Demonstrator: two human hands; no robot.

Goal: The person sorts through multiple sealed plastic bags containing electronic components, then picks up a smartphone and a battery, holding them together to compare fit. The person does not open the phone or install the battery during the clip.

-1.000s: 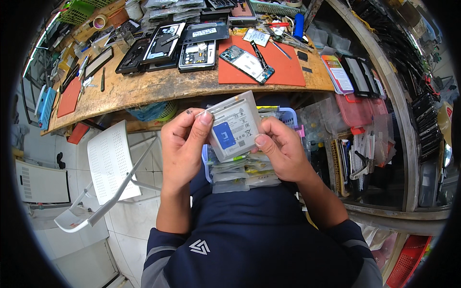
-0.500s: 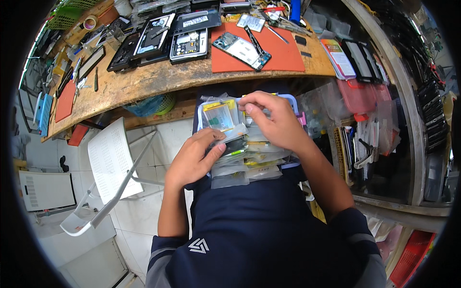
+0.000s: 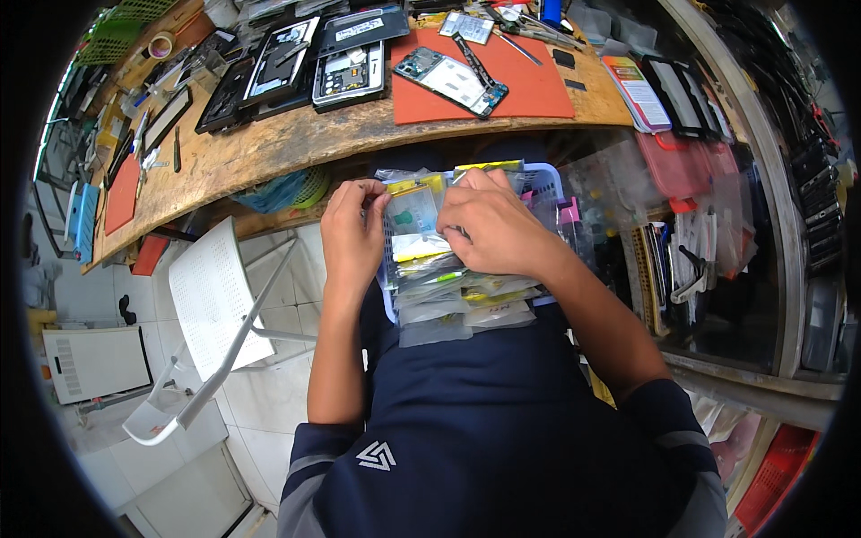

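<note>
1 s ago hands held a pkt up; now l hand (image 3: pixel 353 238) & r hand (image 3: pixel 495 224) are down at the lavender basket (image 3: pixel 551 186), prob. back to leafing. yellow-edged clear pkt (image 3: pixel 413 210) lies in it, btwn hands. fingers curled, tips partly hidden, can't tell if pinching.

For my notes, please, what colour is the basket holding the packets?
The basket is pale violet-blue, best seen in the head view.
</note>
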